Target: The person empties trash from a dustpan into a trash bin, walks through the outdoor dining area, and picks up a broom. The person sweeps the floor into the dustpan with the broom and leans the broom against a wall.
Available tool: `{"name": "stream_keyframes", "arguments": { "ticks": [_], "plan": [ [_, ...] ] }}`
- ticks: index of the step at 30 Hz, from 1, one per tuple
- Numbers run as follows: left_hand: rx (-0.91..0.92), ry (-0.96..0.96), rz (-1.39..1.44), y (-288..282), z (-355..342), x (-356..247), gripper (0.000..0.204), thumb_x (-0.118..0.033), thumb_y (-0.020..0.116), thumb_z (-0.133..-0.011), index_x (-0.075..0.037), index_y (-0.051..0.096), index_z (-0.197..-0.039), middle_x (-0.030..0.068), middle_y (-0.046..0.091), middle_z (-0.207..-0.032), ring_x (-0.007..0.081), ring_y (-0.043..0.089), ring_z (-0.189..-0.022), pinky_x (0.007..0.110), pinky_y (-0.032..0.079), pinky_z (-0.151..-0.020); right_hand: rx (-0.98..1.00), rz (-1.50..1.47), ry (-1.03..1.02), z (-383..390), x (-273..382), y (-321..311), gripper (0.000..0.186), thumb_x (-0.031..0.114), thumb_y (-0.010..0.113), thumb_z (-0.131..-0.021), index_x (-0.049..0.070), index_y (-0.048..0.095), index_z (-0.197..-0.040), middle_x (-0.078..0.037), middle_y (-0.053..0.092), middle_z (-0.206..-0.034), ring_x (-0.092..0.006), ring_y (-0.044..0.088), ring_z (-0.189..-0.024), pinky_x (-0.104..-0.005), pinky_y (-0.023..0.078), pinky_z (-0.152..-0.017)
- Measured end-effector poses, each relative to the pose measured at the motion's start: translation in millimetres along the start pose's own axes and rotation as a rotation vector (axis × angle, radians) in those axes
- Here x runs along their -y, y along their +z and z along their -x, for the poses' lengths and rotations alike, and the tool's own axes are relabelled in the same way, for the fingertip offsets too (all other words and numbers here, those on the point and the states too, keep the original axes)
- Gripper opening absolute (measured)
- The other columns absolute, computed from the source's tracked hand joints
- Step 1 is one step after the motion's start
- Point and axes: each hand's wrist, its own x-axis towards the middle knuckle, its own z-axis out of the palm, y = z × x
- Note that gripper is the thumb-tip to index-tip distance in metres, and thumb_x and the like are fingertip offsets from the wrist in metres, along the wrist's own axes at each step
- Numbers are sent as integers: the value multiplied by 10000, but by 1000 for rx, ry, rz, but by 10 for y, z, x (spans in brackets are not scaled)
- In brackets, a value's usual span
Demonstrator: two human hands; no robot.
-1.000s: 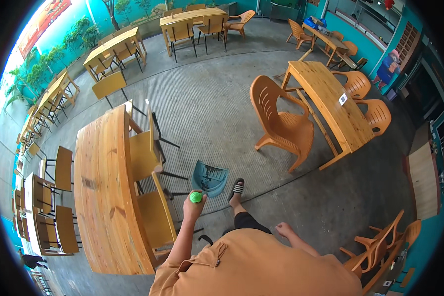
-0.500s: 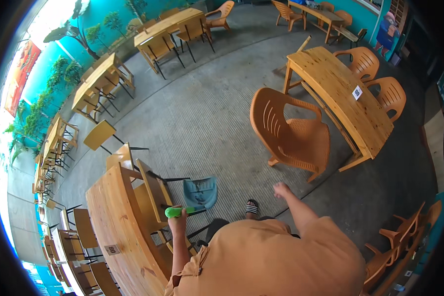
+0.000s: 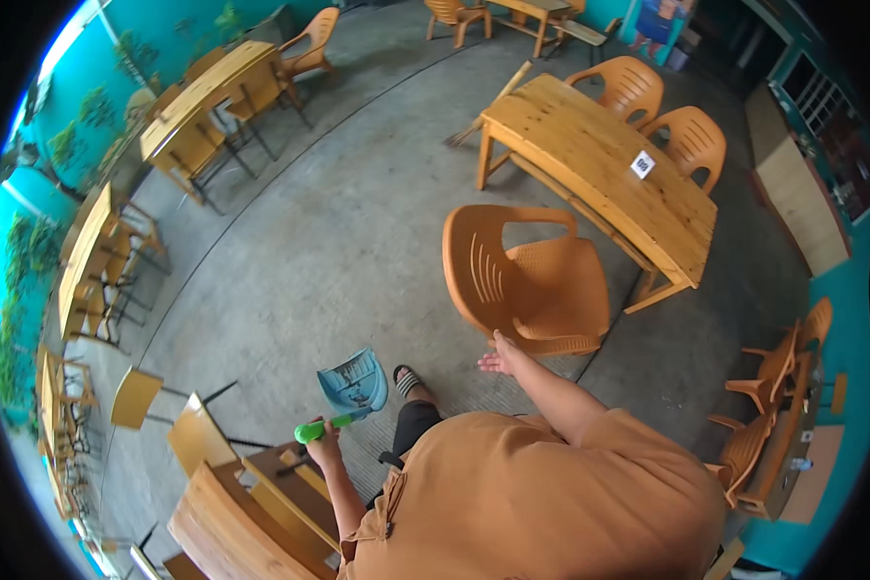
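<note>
My left hand point(image 3: 325, 443) grips the green handle point(image 3: 309, 432) of a blue dustpan point(image 3: 346, 377), whose dirty scoop hangs low over the floor by my sandaled foot point(image 3: 408, 382). My right hand point(image 3: 501, 356) reaches forward with fingers spread and nothing held, close to the lower back of an orange plastic armchair point(image 3: 532, 280); whether it touches the chair I cannot tell. Beyond that chair stands a wooden table point(image 3: 580, 155) with a small white card point(image 3: 642, 164) on it and two more orange chairs behind it.
A broom point(image 3: 498, 101) leans at the table's far-left end. Wooden tables with chairs point(image 3: 203, 106) line the left and back. A wooden table point(image 3: 217, 522) with chairs is beside me on the left; orange chairs point(image 3: 773, 362) and a table stand on my right.
I have moved forward, turning toward the orange armchair, so the near left table shifts down in view. My right hand has risen from my side toward the chair and opened; the dustpan has moved along with me.
</note>
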Motion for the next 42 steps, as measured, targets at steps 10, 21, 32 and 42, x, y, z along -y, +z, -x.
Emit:
{"name": "stream_keyframes", "arguments": {
  "ticks": [10, 21, 32, 42],
  "plan": [
    [256, -17, -121, 821, -1720, -1015, 244, -61, 636, -867, -9, 592, -1101, 104, 651, -849, 171, 678, -677, 253, 533, -558, -187, -532, 111, -871, 480, 650, 825, 697, 401, -901, 182, 167, -1501, -306, 411, -1348, -443, 587, -1075, -576, 536, -856],
    [345, 127, -297, 1561, -2166, -1373, 267, -64, 649, -872, -17, 588, -1128, 99, 655, -869, 155, 663, -756, 283, 528, -671, -221, -905, 47, -1348, 586, 720, 447, 478, 460, -988, 154, 477, -1296, -75, 556, -1228, -282, 575, -1041, -434, 569, -753],
    [440, -39, -259, 2452, -2508, -1525, 285, -101, 661, -842, 7, 595, -1097, 125, 657, -850, 178, 672, -683, 290, 555, -596, -922, -471, -107, -1263, 897, -1180, 625, 528, 675, -842, 220, 416, -1321, -52, 565, -1069, -214, 583, -755, -363, 444, -458],
    [343, -94, -231, 2822, -2750, -1842, 258, -75, 653, -837, -7, 592, -1079, 107, 641, -829, 176, 667, -636, 267, 544, -548, -672, 72, 279, -53, 906, -2491, 304, 434, 684, -862, 150, 614, -945, 14, 486, -645, -125, 399, -494, -289, 351, -466]
  ]
}}
